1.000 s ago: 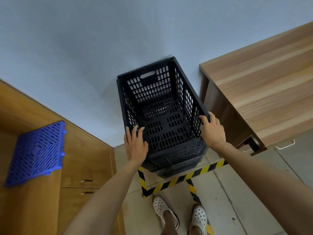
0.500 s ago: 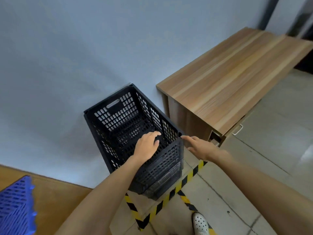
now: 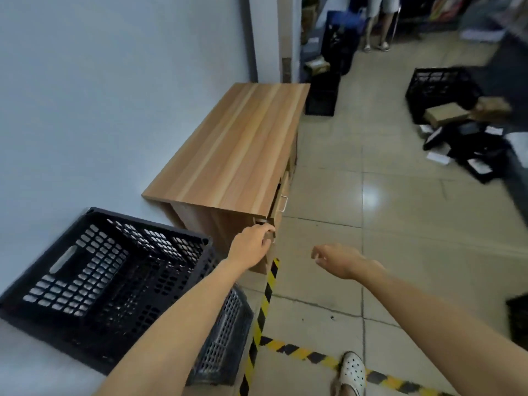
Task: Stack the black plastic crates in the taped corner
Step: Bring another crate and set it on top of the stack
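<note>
The stacked crate sits in the taped corner by the wall; both hands, left and right, hang empty, fingers loosely curled. Next, probably fetching another crate across the floor.

Both forearms are bare to the lower edge of the view, with no sleeve, watch or ring showing on the left hand or the right hand. One foot wears a white clog-style shoe dotted with round black holes.
</note>
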`<state>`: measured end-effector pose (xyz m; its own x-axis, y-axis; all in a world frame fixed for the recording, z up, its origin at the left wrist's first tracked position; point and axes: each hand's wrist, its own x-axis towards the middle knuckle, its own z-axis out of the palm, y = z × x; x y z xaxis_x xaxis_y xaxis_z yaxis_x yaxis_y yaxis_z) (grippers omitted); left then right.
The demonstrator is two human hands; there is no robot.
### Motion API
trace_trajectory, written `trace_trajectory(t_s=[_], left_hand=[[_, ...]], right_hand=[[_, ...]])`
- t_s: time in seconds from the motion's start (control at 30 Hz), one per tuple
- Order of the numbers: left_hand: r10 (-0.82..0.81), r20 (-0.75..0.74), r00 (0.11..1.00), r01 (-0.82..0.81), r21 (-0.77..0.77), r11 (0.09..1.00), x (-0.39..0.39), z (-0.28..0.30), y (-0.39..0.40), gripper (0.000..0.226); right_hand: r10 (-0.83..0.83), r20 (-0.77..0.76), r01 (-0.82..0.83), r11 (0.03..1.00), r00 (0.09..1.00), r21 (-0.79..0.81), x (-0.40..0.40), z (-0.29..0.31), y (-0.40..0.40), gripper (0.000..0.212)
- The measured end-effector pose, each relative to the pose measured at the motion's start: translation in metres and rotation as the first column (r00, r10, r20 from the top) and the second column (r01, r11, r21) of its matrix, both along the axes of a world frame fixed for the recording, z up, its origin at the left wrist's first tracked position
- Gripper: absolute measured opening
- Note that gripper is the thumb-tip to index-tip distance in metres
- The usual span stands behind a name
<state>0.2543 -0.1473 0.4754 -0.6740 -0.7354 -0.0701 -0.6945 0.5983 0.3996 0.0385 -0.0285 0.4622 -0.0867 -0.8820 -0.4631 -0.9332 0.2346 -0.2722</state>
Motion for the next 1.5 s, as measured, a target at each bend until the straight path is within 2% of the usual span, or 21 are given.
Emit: trace_trajectory(t_s=[0.23, 0.4, 0.63, 0.9, 1.07, 1.17, 1.3, 1.5], left_hand=[[-0.238, 0.039, 0.97, 0.236, 0.052, 0.97, -0.125, 0.012, 0.048, 0.029], [-0.321, 0.061, 0.945, 0.32, 0.024, 0.947, -0.229, 0.03, 0.09, 0.029], [-0.478, 0.056, 0.877, 0.473, 0.077, 0.878, -0.388, 0.032, 0.21, 0.029], [-0.658, 0.03, 0.752, 0.64, 0.206, 0.741, -0.539, 0.013, 0.371, 0.027], [-0.669, -0.007, 0.743, 0.637, 0.313, 0.704, -0.612, -0.003, 0.448, 0.025], [-0.641, -0.042, 0.767, 0.6, 0.401, 0.692, -0.654, -0.015, 0.485, 0.023], [-0.606, -0.08, 0.792, 0.561, 0.49, 0.668, -0.714, -0.029, 0.516, 0.021], [-0.661, -0.063, 0.747, 0.586, 0.53, 0.612, -0.796, -0.046, 0.532, 0.021]], right_hand=[[-0.272, 0.004, 0.271, 0.962, 0.962, 0.042, -0.097, 0.013, 0.104, 0.03], [-0.415, 0.015, 0.415, 0.91, 0.91, 0.006, -0.168, 0.024, 0.178, 0.03], [-0.545, 0.0, 0.545, 0.838, 0.838, 0.029, -0.28, 0.031, 0.314, 0.029], [-0.753, -0.012, 0.75, 0.654, 0.658, 0.098, -0.388, 0.027, 0.496, 0.027], [-0.875, -0.055, 0.874, 0.474, 0.481, 0.108, -0.421, 0.015, 0.584, 0.027], [-0.924, -0.08, 0.926, 0.365, 0.373, 0.094, -0.442, 0.009, 0.609, 0.026], [-0.961, -0.02, 0.961, 0.277, 0.277, 0.012, -0.49, 0.01, 0.604, 0.02], [-0.975, -0.049, 0.975, 0.218, 0.216, -0.047, -0.567, 0.008, 0.586, 0.025]])
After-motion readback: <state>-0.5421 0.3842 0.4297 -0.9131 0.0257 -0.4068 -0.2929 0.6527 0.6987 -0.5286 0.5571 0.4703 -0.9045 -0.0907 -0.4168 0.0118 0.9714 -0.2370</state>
